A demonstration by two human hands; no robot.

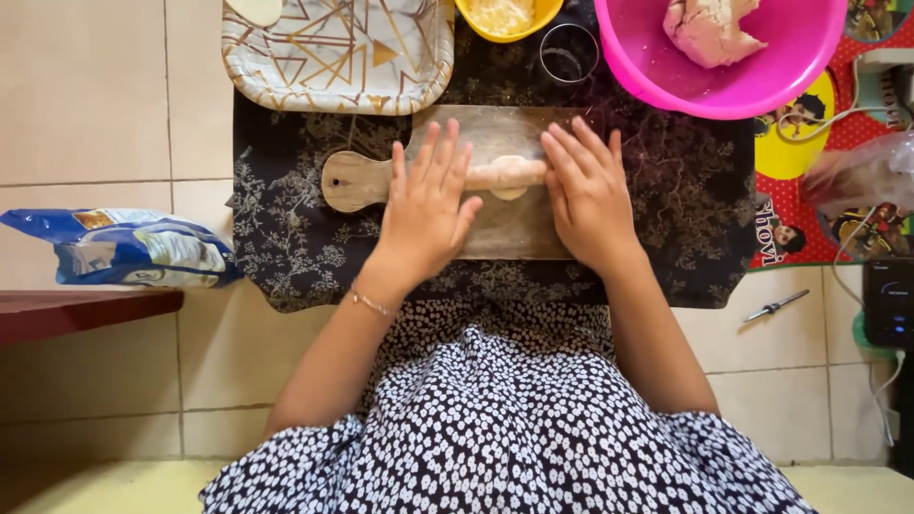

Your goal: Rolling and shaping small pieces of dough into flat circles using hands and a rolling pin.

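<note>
A wooden board [354, 181] with a handle on its left lies on a dark patterned cloth [286, 238] on the floor. On the board, a wooden rolling pin [509, 173] rests over a small flat piece of dough [510, 191]. My left hand [428, 205] presses flat on the pin's left end, fingers spread. The pin's right end is covered by my right hand [586, 195], also flat with fingers stretched out. Both palms rest on the pin; neither hand curls around it.
A pink bowl [800, 67] with a lump of dough [709, 29] stands at the back right. A yellow bowl [500, 24], a round metal cutter ring [568, 52] and a patterned tray [333, 57] are at the back. A blue flour bag [124, 247] lies left, a small tool [776, 305] right.
</note>
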